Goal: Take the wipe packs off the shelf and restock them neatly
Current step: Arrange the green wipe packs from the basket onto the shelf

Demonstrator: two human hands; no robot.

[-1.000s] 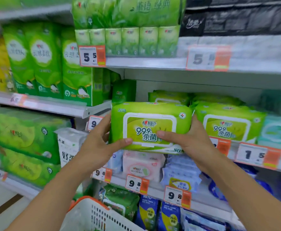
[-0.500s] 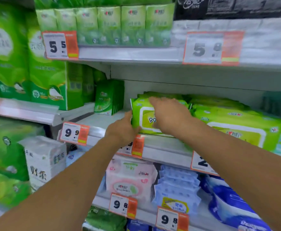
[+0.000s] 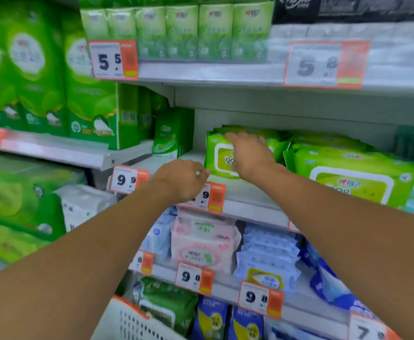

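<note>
The green wipe pack, lying on the shelf at twelve o'clock, is best pressed back squarely by the flat-fingered right hand (nothing gripped), the left hand being loosely curled, empty.

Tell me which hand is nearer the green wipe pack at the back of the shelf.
Right. The right hand lies on the green wipe pack, fingers over its top front. The left hand is just off its lower left corner, holding nothing.
</note>
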